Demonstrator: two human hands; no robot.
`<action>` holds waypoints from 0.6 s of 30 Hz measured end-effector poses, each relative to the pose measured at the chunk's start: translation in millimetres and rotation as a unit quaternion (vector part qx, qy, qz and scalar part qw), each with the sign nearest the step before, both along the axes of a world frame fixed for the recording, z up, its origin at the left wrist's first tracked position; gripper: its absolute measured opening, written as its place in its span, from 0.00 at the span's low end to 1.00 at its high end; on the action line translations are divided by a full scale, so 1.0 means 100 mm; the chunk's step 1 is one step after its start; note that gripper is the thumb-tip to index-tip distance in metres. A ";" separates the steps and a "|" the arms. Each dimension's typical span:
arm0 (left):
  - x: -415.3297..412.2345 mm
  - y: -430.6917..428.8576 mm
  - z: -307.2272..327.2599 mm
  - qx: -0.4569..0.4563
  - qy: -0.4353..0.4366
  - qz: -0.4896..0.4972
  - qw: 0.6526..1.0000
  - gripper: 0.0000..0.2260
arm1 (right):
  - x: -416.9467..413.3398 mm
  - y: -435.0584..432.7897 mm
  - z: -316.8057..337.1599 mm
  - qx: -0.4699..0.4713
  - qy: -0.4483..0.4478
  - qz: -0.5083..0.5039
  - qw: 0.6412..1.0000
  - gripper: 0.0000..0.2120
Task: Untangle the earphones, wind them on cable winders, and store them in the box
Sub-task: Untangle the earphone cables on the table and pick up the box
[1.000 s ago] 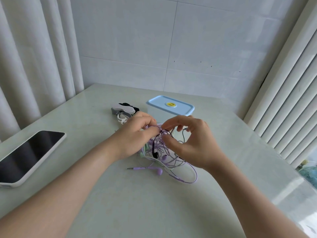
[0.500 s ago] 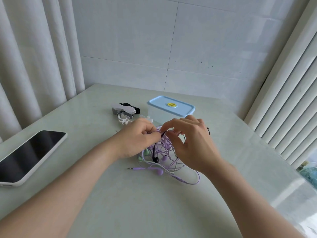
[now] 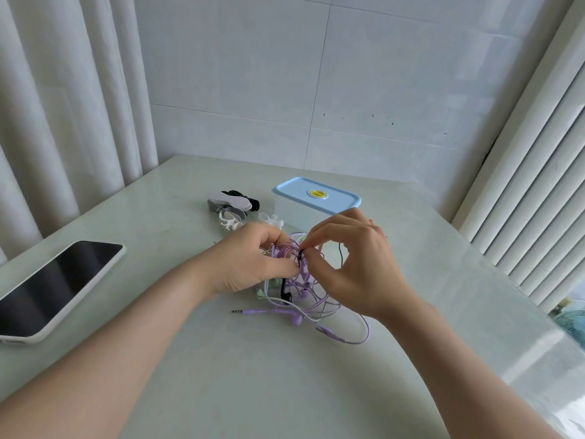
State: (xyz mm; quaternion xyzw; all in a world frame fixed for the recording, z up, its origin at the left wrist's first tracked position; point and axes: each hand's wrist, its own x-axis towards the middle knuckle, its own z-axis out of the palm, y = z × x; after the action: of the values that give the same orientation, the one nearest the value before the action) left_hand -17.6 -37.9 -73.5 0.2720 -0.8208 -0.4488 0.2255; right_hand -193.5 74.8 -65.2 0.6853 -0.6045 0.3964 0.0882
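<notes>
A tangle of purple, white, black and green earphones lies mid-table, its purple plug pointing left. My left hand grips a bunch of purple cable at the tangle's top. Just to its right, my right hand pinches a black cable between thumb and forefinger. Behind the hands lie several cable winders, white, grey and black. The clear storage box with its blue lid on stands at the back.
A phone in a white case lies face up at the table's left edge. Curtains hang on the left, a tiled wall stands behind, and a slatted white blind runs along the right side.
My right hand has shifted slightly right and its pinch on the black cable sits lower against the left hand. The tangle stays on the table.
</notes>
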 end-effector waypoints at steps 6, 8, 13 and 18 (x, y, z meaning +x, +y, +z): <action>0.00 0.04 0.05 0.013 0.017 -0.021 1.000 0.12 | 0.09 0.00 0.06 0.039 -0.293 0.054 0.954 0.09; -0.02 0.05 0.05 -0.008 0.002 -0.008 1.000 0.13 | 0.11 -0.04 0.02 0.052 -0.379 0.059 0.922 0.08; -0.12 0.07 -0.02 -0.054 0.036 0.021 0.998 0.05 | 0.11 -0.08 -0.02 0.059 -0.485 0.057 0.871 0.06; -0.14 0.02 -0.08 -0.036 0.038 0.009 0.999 0.12 | -0.07 -0.06 -0.04 -0.009 -0.158 0.013 0.987 0.11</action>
State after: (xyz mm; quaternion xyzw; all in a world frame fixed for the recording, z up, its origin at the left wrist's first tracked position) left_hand -31.7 -36.2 -81.6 0.2538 -0.8250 -0.4267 0.2699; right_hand -200.3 68.6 -69.7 0.6206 -0.5988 0.5062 -0.0077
